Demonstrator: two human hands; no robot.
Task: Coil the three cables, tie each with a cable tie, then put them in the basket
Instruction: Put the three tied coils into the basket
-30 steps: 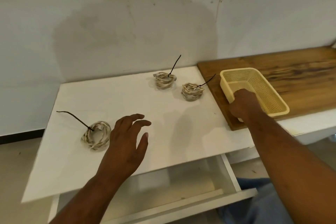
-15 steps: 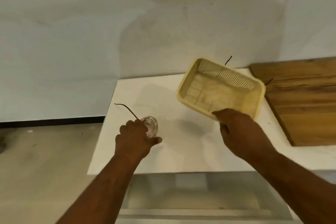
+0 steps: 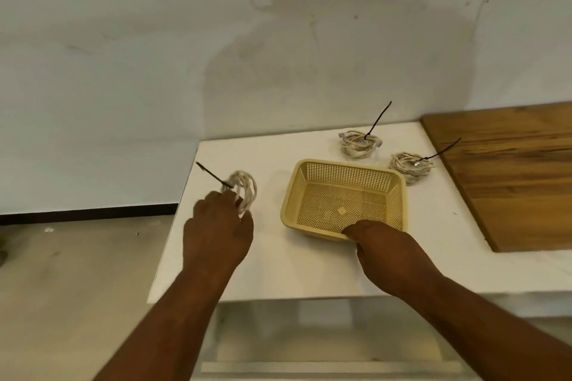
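A yellow mesh basket [image 3: 312,173] rests empty on the white table, with my right hand [image 3: 383,244] gripping its near rim. My left hand [image 3: 216,226] holds a coiled whitish cable [image 3: 246,192] lifted off the table's left part; a black cable tie [image 3: 213,175] sticks out of it to the upper left. Two more coiled cables lie behind the basket: the far coil [image 3: 359,142] and the right coil [image 3: 410,165], each tied with a black cable tie whose tail points up and right.
The white table [image 3: 278,269] ends at its left edge close to my left hand, with bare floor [image 3: 77,272] beyond. A wooden board [image 3: 507,176] covers the table's right side. A wall stands right behind. An open drawer [image 3: 325,346] juts out below the front edge.
My right hand carried the basket from the wooden board to the middle of the table and set it down. My left hand closed on the left coil and lifted it.
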